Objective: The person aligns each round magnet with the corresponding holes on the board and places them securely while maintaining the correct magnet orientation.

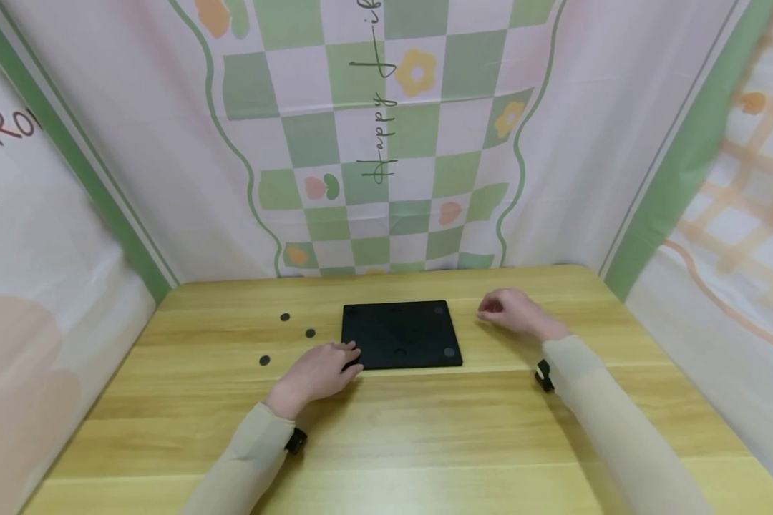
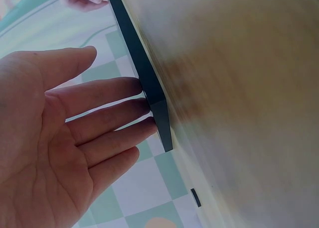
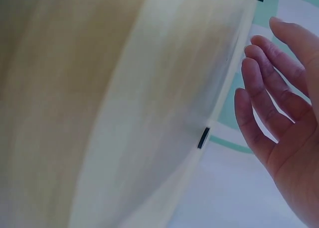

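A thin black rectangular panel [image 1: 399, 332] lies flat on the wooden table. Two dark grey round spots [image 1: 449, 352] show near its right corners, and fainter marks lie along its edges. My left hand [image 1: 322, 372] touches the panel's near left corner with outstretched fingertips, as the left wrist view also shows. Right of the panel, my right hand [image 1: 515, 312] hovers apart from it, fingers loosely bent and nothing between them. In the right wrist view a small dark disc [image 3: 204, 138] lies on the table close to that hand; the head view does not show it.
Three small dark discs [image 1: 310, 333] lie scattered on the table [image 1: 425, 436] left of the panel. Printed cloth [image 1: 386, 143] hangs behind the table's back edge and on both sides. A small black device [image 1: 544, 375] is worn at each wrist.
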The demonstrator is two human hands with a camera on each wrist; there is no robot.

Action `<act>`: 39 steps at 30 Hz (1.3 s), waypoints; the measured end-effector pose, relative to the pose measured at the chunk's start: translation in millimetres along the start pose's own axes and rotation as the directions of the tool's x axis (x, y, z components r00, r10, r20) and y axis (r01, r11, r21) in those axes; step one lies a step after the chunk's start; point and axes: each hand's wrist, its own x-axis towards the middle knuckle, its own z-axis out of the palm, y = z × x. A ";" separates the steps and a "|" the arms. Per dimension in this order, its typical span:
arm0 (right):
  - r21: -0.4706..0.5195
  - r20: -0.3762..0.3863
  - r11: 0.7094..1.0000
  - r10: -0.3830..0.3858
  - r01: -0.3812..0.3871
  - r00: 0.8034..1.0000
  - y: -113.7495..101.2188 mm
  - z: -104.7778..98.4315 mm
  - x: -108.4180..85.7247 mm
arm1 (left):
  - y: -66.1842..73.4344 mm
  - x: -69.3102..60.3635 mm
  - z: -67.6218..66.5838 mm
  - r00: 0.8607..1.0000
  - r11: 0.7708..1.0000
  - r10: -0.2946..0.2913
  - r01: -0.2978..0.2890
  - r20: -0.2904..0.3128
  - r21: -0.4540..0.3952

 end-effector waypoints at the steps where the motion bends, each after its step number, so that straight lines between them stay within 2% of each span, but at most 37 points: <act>1: -0.001 -0.004 1.000 0.002 -0.002 1.000 1.8 -0.4 -1.3 | -0.1 -0.1 0.2 1.000 1.000 0.000 0.000 -0.003 0.000; 9: -0.014 -0.040 1.000 0.011 -0.012 0.999 14.9 -3.3 -8.8 | -1.3 0.5 2.3 1.000 1.000 0.007 -0.007 -0.028 0.000; 25: 0.009 -0.047 0.998 0.065 -0.065 0.997 28.7 -12.7 -19.3 | -1.3 1.0 2.5 0.999 1.000 0.020 -0.020 -0.034 -0.002; 33: 0.002 -0.042 0.994 0.111 -0.111 0.993 39.8 -13.5 -20.0 | -1.6 0.9 2.4 1.000 1.000 0.008 -0.008 -0.023 -0.002; 39: 0.007 -0.057 0.994 0.110 -0.110 0.992 42.5 -15.2 -21.9 | -2.3 1.3 3.2 1.000 1.000 0.008 -0.008 -0.009 0.009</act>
